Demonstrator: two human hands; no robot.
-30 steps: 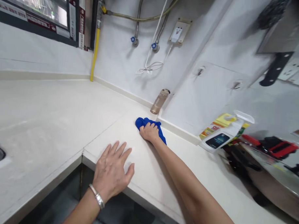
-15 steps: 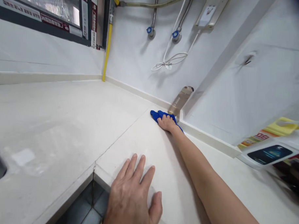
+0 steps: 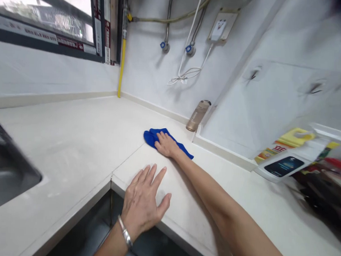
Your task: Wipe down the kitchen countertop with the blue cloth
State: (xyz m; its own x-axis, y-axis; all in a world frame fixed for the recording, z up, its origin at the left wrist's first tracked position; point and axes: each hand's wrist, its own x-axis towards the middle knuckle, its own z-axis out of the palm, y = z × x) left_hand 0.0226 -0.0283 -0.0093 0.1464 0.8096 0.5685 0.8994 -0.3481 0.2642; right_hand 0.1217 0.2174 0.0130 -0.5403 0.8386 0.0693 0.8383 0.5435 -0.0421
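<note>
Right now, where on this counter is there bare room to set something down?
The widest bare patch of the countertop lies between the sink, the window wall and the blue cloth under the right hand. A smaller patch runs right of the right forearm. It is crowded at the far right, around the white box.

Head camera looks down, close over countertop [image 3: 75, 139].
</note>
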